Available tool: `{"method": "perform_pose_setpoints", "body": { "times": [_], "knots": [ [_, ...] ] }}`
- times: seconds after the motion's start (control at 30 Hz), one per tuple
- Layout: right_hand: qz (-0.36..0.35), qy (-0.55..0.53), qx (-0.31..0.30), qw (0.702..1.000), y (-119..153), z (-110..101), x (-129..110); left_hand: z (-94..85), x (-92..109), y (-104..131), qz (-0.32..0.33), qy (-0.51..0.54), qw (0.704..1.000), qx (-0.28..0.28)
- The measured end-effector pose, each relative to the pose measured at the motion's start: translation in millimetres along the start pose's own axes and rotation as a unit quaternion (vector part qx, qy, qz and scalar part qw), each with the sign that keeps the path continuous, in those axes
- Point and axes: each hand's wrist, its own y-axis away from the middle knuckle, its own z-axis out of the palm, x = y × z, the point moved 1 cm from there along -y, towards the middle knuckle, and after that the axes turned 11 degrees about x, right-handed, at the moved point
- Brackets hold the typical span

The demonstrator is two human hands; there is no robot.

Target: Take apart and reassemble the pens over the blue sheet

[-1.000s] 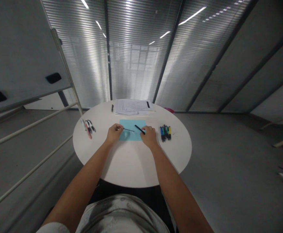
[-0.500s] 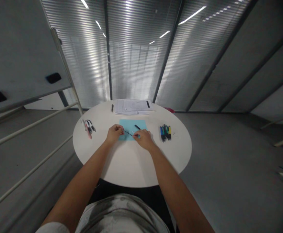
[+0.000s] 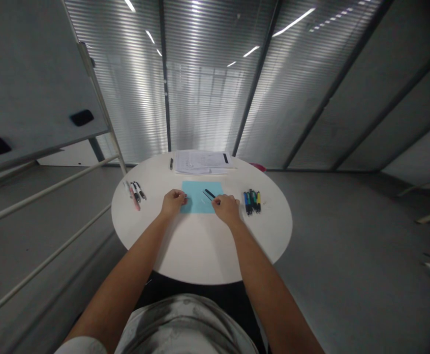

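Observation:
A light-blue sheet [image 3: 196, 189] lies on the round white table, between my hands. My left hand [image 3: 173, 202] is closed in a pinch at its left edge; a tiny pale bit shows at the fingertips, too small to name. Over the sheet's right edge, my right hand [image 3: 227, 208] pinches a thin dark pen refill [image 3: 207, 195], which points up and left. Right beside the refill lies a black pen barrel [image 3: 209, 192] on the sheet. Small clear pieces, hard to make out, are on the sheet near the refill.
Several pens with blue, green and yellow parts [image 3: 252, 202] lie in a row at the right. More pens [image 3: 136, 191] and a pink one [image 3: 134, 198] lie at the left. Papers [image 3: 202, 162] and a dark pen [image 3: 171, 163] are at the back. A whiteboard frame [image 3: 113, 142] stands at left.
My right hand has moved to the right with the refill, away from my left hand. Before, the refill spanned both hands' fingertips; now they are apart. My left hand has stayed in place.

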Motion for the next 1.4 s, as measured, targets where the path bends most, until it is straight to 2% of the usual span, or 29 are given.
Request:
{"method": "perform_pose_setpoints", "body": {
  "times": [0.27,0.37,0.47,0.53,0.6,0.8,1.03,1.23,1.3,1.4],
  "knots": [
    [-0.01,0.019,-0.015,1.0,1,4,0,0.6,2,3,-0.016,-0.015,1.0,-0.017],
    [-0.007,0.022,-0.013,1.0,1,4,0,-3.6,5,3,0.0,-0.062,0.998,-0.017],
    [-0.009,0.024,-0.011,1.0,1,4,0,-9.0,8,1,0.089,-0.158,0.983,-0.015],
    [-0.009,0.025,-0.014,1.0,1,4,0,-10.8,10,1,0.179,-0.213,0.96,-0.028],
    [-0.01,0.025,-0.016,1.0,1,5,0,-10.8,10,3,0.232,-0.248,0.939,-0.052],
    [-0.015,0.018,-0.013,1.0,1,6,0,-10.0,5,8,0.195,-0.283,0.937,-0.067],
    [-0.008,0.025,-0.025,0.999,1,1,-4,-10.9,5,9,0.23,-0.4,0.884,-0.072],
    [0.004,0.04,-0.049,0.998,1,0,-5,-8.0,12,15,0.229,-0.528,0.813,-0.087],
    [0.005,0.04,-0.052,0.998,2,0,-5,-7.5,13,16,0.233,-0.539,0.805,-0.086],
    [0.008,0.034,-0.051,0.998,1,-1,-5,-7.4,13,17,0.243,-0.531,0.808,-0.083]
  ]
}}
